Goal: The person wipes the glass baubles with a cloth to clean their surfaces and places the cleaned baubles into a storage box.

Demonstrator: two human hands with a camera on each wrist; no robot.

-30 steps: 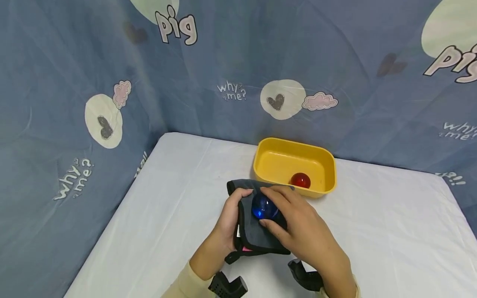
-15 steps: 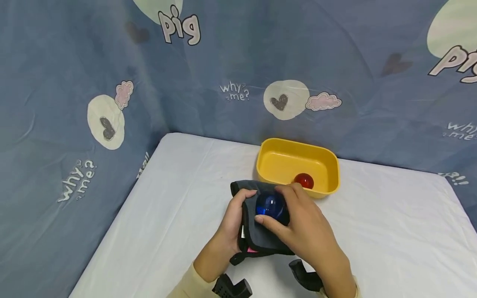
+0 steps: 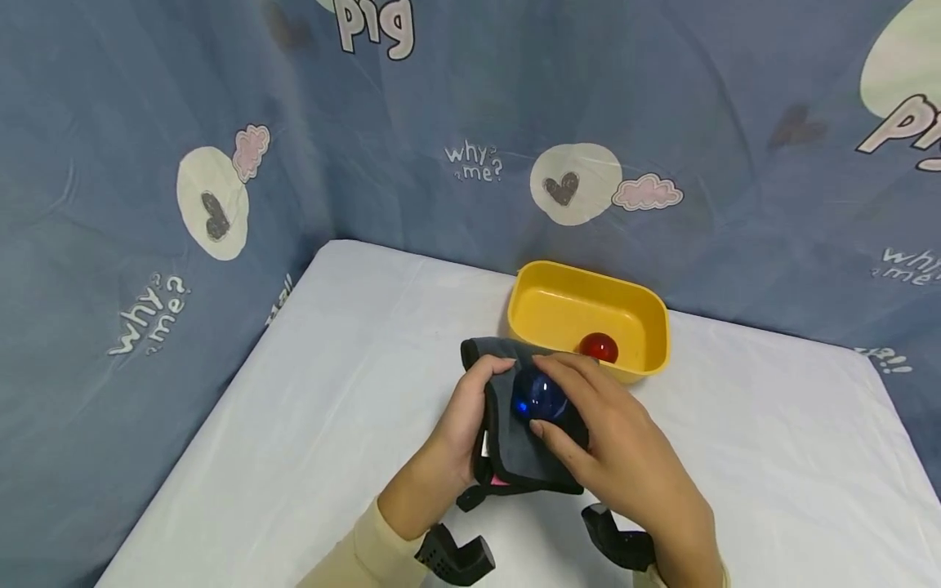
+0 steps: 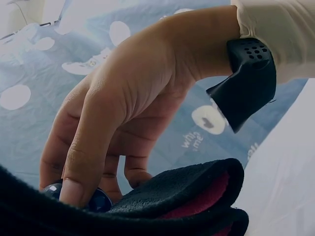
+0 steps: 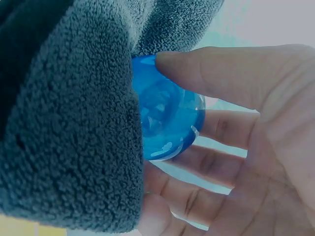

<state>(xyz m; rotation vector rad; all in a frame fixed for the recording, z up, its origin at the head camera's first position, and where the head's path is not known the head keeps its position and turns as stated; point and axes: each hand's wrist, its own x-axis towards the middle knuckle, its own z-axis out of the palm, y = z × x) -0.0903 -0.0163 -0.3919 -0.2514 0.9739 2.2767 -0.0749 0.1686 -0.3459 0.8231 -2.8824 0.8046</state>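
Note:
A glossy, see-through blue ball (image 3: 540, 394) is against the dark grey folded cloth (image 3: 525, 453), which has black edging and a bit of pink inside. My left hand (image 3: 459, 429) grips the cloth by its left side, thumb on top. The right hand (image 3: 625, 433) holds the ball between thumb and fingers, above the cloth in the head view. From the right wrist, the thumb lies on one side of the blue ball (image 5: 170, 110) and fingers lie behind it; the fuzzy cloth (image 5: 74, 128) hides part of it. In the left wrist view, the right hand (image 4: 118, 98) mostly covers the ball.
A yellow tub (image 3: 566, 273) stands just beyond the cloth, near the back edge of the white-covered table (image 3: 353, 359). It has a red ball (image 3: 599, 347) in it. A blue printed curtain (image 3: 412, 106) hangs behind and to the left.
The right thumb and fingers have shifted their hold round the blue ball. Both hands, cloth and ball sit slightly farther right in the head view, which has itself shifted.

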